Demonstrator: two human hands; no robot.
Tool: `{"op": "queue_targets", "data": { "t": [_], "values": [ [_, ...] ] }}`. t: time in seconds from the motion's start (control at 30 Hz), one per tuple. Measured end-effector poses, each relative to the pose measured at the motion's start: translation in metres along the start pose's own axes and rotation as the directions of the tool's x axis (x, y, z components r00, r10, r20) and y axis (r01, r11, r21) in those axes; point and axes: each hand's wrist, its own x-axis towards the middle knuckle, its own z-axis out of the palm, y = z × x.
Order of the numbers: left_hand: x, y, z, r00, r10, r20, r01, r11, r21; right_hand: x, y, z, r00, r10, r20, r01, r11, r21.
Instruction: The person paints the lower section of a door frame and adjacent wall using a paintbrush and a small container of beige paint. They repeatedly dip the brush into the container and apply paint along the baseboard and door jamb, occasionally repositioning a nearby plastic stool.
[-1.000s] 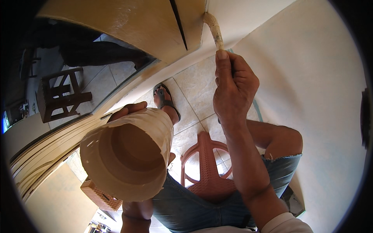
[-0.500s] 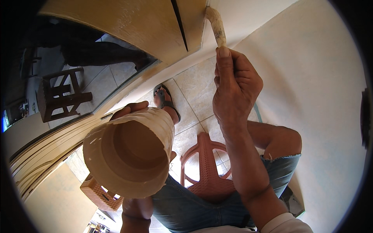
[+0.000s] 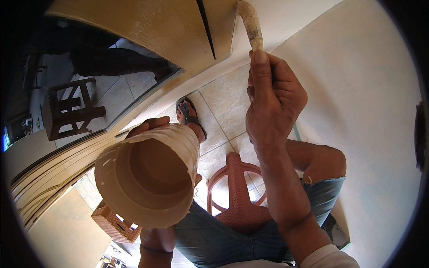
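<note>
My left hand (image 3: 149,125) is wrapped round a large cream plastic tub (image 3: 185,143), its fingers showing past the far side. The tub tilts so that its wide mouth faces me; the inside is coated cream. Raised ahead, my right hand (image 3: 277,94) pinches a narrow, cream-crusted tool (image 3: 252,29) between thumb and fingers. It looks like a paintbrush. Its bent upper end is at the edge where the yellow-brown panel (image 3: 174,27) meets the white wall (image 3: 286,18); whether it touches cannot be made out.
A reddish-brown plastic stool (image 3: 232,196) is beneath me, between my legs. Another woven-pattern brown plastic piece (image 3: 114,223) stands at lower left. A dark glossy panel (image 3: 111,71) at left reflects a stool. A pale wall (image 3: 366,125) rises at right, above the tiled floor (image 3: 219,98).
My right hand and the brush have shifted slightly up and to the right. The tub in my left hand has barely moved.
</note>
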Motion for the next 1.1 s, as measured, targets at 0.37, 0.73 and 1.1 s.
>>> {"op": "queue_targets", "data": {
  "t": [0.37,0.73,1.1],
  "values": [
    [-0.008,-0.022,-0.011,0.998,0.055,0.022,-0.057,0.995,0.083,-0.002,-0.026,-0.014,0.996,0.083,-0.018,-0.084,0.996,-0.040],
    [-0.002,-0.010,0.011,0.998,0.064,0.011,-0.065,0.991,0.116,-0.004,0.033,-0.053,0.992,-0.046,0.122,0.053,0.997,-0.061],
    [0.001,-0.005,0.015,1.000,-0.023,0.010,0.021,0.984,0.179,0.032,-0.011,-0.030,0.961,-0.183,0.208,0.183,0.983,0.020]
  ]
}}
